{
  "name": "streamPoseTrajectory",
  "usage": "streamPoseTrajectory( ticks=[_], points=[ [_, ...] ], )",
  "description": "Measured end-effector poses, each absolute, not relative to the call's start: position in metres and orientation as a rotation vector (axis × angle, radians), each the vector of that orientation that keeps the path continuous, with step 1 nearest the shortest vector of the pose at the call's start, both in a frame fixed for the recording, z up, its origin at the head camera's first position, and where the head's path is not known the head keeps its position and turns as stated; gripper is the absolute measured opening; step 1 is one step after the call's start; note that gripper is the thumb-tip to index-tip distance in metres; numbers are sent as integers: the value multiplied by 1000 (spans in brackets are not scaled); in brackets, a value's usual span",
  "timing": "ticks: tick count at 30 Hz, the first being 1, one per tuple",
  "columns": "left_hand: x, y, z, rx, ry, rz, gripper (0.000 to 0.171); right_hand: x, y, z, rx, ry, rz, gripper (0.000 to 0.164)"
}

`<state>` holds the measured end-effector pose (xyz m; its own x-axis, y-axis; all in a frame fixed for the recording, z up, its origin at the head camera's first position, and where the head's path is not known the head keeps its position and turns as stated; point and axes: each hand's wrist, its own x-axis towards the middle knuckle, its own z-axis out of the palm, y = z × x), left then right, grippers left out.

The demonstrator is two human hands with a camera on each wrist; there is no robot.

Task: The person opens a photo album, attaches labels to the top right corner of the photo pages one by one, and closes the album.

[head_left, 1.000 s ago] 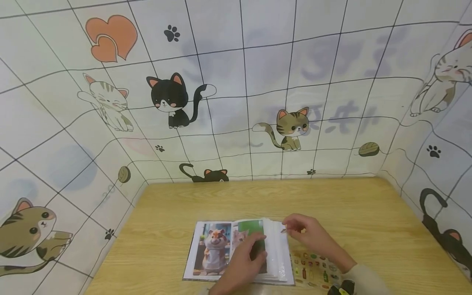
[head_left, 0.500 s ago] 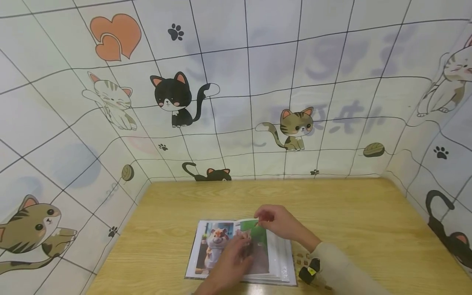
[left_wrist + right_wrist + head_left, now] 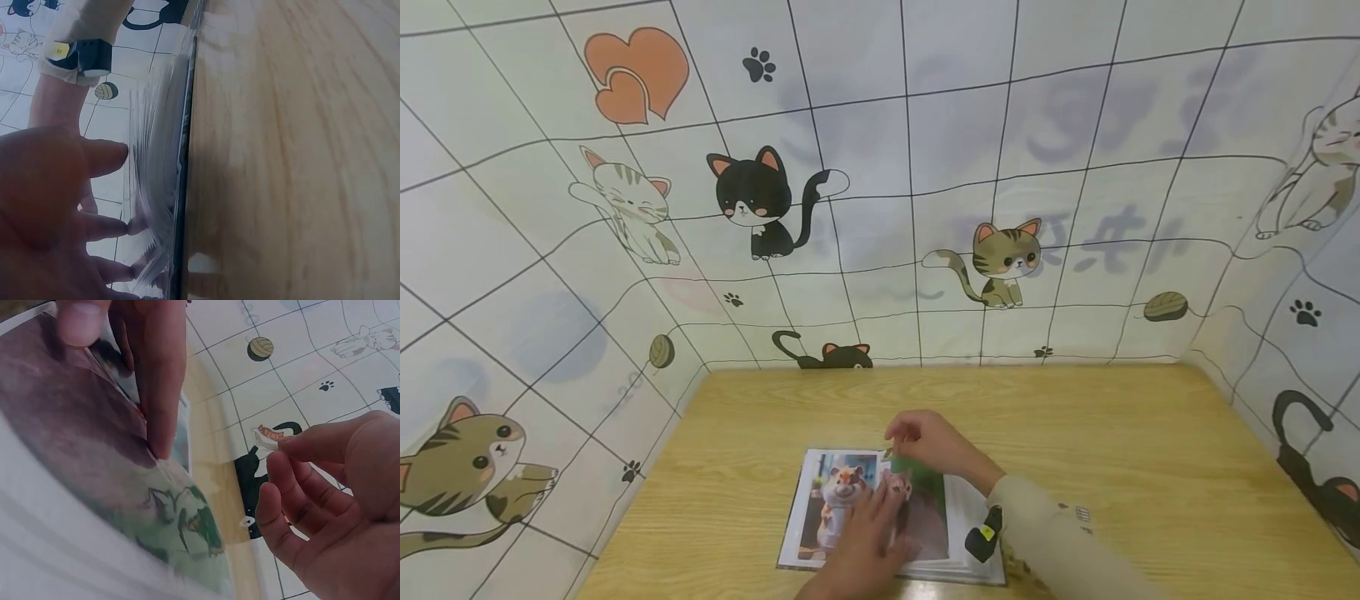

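- Pinching a small sticker (image 3: 269,434) by its edge, I hold it in the fingertips of my right hand (image 3: 331,494). Print: orange-brown on a pale ground, too small to identify.
- Sticker position: above the far edge of the album (image 3: 961,508), near the centre fold, apart from the page.
- My left hand (image 3: 863,537) lies across the centre fold, fingers extended and slightly spread, fingertips touching the pages.
- The album lies open on the wooden table (image 3: 1075,442), directly in front of me.
- Left page: hamster picture (image 3: 844,485), figure in a pale apron. Right page: kitten picture (image 3: 928,523), green at the top.
- My right sleeve (image 3: 1045,525) bears a black wrist unit (image 3: 983,535) with a yellow label. The sleeve partly covers a sheet of small printed shapes (image 3: 1083,514).
- A cat-patterned covering (image 3: 880,167) lines the wall behind the table.
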<state>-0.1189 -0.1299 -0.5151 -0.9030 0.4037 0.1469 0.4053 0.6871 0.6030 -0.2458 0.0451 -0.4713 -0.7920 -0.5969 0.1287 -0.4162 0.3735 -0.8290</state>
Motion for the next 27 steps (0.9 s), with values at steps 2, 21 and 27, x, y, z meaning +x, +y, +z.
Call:
streamPoseTrajectory(
  ticks=[2,21,27],
  points=[
    [-118,-130,-515,-664,-2919,-1016,70,-248,39,-474,-895,2420,-1392,16],
    [-115,-119,-509,-515,-3123,-734,75,-257,4,-499,-816,2357,-1443,18],
    [-115,-118,-510,-494,-3153,-691,76,-261,-2,-508,-799,2435,-1401,18]
  ],
)
